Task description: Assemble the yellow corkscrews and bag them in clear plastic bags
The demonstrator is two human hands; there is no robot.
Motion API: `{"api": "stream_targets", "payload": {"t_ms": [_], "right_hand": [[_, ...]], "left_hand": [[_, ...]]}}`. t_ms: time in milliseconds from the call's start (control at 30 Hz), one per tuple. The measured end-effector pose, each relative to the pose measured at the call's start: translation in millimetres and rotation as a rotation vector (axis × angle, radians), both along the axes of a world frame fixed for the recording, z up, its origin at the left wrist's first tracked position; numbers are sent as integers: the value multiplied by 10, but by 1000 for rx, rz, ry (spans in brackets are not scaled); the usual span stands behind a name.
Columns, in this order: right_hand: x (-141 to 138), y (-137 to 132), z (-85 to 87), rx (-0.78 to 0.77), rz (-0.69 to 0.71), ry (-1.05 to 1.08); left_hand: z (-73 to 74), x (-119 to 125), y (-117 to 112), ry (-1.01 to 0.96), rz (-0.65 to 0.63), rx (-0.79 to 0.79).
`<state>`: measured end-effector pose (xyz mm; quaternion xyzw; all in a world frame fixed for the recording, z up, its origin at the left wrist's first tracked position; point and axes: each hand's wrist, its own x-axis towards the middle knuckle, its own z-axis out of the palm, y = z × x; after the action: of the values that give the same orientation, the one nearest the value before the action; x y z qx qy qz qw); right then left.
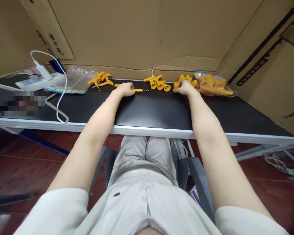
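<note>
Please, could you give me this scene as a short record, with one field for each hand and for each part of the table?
Left hand: holds a yellow plastic ribbed shaft with a metal spiral
Right hand: at rounded yellow plastic pieces; exact grip unclear
Table middle: three yellow plastic cups, openings facing the person
Table left: yellow plastic handles with metal spirals, flat clear plastic bag, white power strip
Table right: filled clear plastic bag

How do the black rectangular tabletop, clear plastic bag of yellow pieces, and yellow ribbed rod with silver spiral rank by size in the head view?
Largest: tabletop
Next: bag
Smallest: ribbed rod, partly hidden
</note>
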<state>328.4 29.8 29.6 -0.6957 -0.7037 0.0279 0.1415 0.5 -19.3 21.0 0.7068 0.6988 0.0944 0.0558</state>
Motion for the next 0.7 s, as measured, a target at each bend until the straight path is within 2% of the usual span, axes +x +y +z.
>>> {"api": "stream_targets", "payload": {"t_ms": [200, 433, 700], "right_hand": [[-205, -108, 185, 96, 95, -144], [-444, -38, 114, 130, 353, -169], [-486, -61, 58, 141, 335, -159]], "left_hand": [[15, 34, -26, -80, -34, 41], [8, 62, -33, -87, -105, 84], [-3, 65, -6, -78, -131, 100]]}}
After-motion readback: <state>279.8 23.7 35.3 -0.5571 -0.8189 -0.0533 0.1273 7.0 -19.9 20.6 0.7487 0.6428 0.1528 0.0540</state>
